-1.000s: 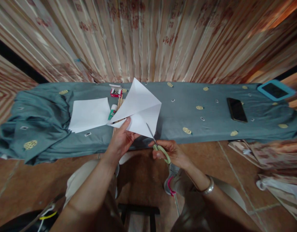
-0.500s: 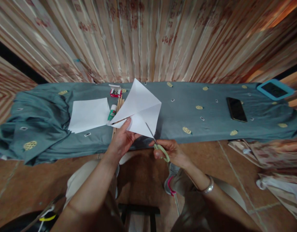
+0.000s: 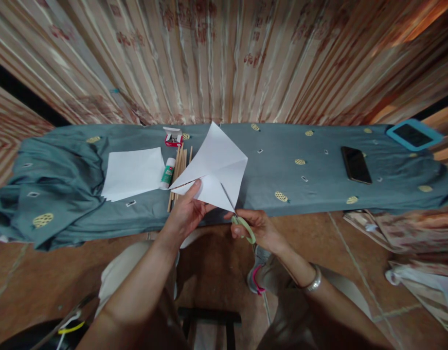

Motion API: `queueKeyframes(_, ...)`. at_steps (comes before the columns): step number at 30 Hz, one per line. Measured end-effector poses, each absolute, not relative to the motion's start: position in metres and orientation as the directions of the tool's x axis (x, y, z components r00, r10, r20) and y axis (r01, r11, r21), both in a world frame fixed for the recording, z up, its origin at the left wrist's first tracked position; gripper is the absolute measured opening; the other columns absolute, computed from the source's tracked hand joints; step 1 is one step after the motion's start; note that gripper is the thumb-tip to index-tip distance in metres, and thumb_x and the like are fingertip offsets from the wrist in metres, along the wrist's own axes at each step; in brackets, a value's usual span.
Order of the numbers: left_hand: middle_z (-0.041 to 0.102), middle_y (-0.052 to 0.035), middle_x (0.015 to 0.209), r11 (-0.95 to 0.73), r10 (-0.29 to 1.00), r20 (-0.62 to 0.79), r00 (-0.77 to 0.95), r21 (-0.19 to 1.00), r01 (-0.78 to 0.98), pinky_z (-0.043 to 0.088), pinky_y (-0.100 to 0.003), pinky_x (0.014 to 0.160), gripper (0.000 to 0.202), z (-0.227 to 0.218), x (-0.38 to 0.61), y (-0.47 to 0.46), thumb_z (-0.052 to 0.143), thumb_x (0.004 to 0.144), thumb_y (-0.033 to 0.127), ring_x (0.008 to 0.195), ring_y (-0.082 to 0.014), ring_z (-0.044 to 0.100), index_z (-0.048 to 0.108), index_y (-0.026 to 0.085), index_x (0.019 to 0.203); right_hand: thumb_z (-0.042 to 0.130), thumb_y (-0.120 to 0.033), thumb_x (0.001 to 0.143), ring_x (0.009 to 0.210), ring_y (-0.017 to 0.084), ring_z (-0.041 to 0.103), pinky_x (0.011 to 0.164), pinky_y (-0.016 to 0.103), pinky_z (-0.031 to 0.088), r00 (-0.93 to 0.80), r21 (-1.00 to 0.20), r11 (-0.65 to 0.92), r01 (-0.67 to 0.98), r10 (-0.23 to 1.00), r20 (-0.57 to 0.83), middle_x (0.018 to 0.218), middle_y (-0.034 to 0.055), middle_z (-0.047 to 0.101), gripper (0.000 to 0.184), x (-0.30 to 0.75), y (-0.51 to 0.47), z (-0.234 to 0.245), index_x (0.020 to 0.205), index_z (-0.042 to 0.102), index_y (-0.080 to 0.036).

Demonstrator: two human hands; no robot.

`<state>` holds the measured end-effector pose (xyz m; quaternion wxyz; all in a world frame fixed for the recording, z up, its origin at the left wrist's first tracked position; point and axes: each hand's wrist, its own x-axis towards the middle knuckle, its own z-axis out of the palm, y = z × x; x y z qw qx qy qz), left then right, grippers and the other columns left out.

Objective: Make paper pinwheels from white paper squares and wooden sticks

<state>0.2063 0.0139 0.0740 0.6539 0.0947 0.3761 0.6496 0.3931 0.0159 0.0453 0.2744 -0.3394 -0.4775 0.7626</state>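
My left hand [image 3: 189,209] is closed on a square of white paper [image 3: 220,155], thumb on top and fingers beneath. The sheet is held tilted above the table's front edge, and a slit runs in from its left corner. In my right hand [image 3: 258,228] is a pair of scissors [image 3: 242,228] with light green handles. One blade lies over the paper at its near corner; the other is hidden under the sheet. Left of the paper are a green and white glue stick [image 3: 167,174] and several thin wooden sticks [image 3: 179,163].
A stack of white paper [image 3: 132,172] lies on the grey-green cloth [image 3: 275,175] at left. Behind the sticks is an open red box [image 3: 173,137] of small metal pieces. A phone [image 3: 356,165] and a blue-framed tablet [image 3: 414,134] lie at right. Curtains hang behind.
The paper has shifted slightly right and down, with its near corner further toward the scissors' pivot. More of the wooden sticks and the glue stick shows.
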Motion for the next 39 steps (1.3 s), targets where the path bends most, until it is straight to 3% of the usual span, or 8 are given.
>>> queueKeyframes(10, 0.076, -0.0044, 0.1, 0.197, 0.914, -0.397, -0.081, 0.611, -0.767, 0.059, -0.032, 0.084, 0.037, 0.073, 0.2083, 0.0122, 0.049, 0.092, 0.015, 0.091, -0.0189, 0.072, 0.055, 0.021, 0.129, 0.086, -0.041, 0.057, 0.052, 0.008, 0.059, 0.05, 0.02, 0.049, -0.592, -0.916, -0.383, -0.117, 0.768, -0.246, 0.06, -0.0021, 0.066, 0.042, 0.3921, 0.0166, 0.045, 0.089, 0.074, -0.016)
queueKeyframes(16, 0.076, -0.0034, 0.094, 0.19, 0.913, -0.399, -0.086, 0.603, -0.774, 0.06, -0.031, 0.081, 0.031, 0.0741, 0.2087, 0.0124, 0.048, 0.092, 0.013, 0.087, -0.0179, 0.072, 0.061, 0.019, 0.12, 0.086, -0.04, 0.057, 0.048, 0.007, 0.056, 0.048, 0.019, 0.047, -0.59, -0.909, -0.407, -0.091, 0.758, -0.28, 0.057, -0.0031, 0.065, 0.039, 0.3918, 0.0162, 0.0476, 0.087, 0.074, -0.017)
queueKeyframes(24, 0.076, -0.003, 0.091, 0.188, 0.925, -0.371, -0.078, 0.628, -0.755, 0.061, -0.029, 0.077, 0.028, 0.0679, 0.2106, 0.0115, 0.055, 0.089, 0.016, 0.078, -0.0163, 0.072, 0.063, 0.018, 0.116, 0.082, -0.046, 0.062, 0.052, 0.008, 0.055, 0.048, 0.018, 0.042, -0.607, -0.948, -0.315, -0.048, 0.763, -0.223, 0.06, -0.0007, 0.066, 0.038, 0.3924, 0.0176, 0.0462, 0.084, 0.073, -0.016)
queueKeyframes(39, 0.076, -0.0034, 0.095, 0.213, 0.914, -0.399, -0.068, 0.617, -0.758, 0.06, -0.032, 0.082, 0.035, 0.0724, 0.2123, 0.0116, 0.045, 0.093, 0.013, 0.084, -0.0178, 0.072, 0.057, 0.019, 0.125, 0.081, -0.045, 0.064, 0.051, 0.008, 0.053, 0.047, 0.019, 0.042, -0.608, -0.951, -0.309, -0.026, 0.76, -0.23, 0.059, -0.0014, 0.063, 0.037, 0.393, 0.0184, 0.0471, 0.086, 0.073, -0.016)
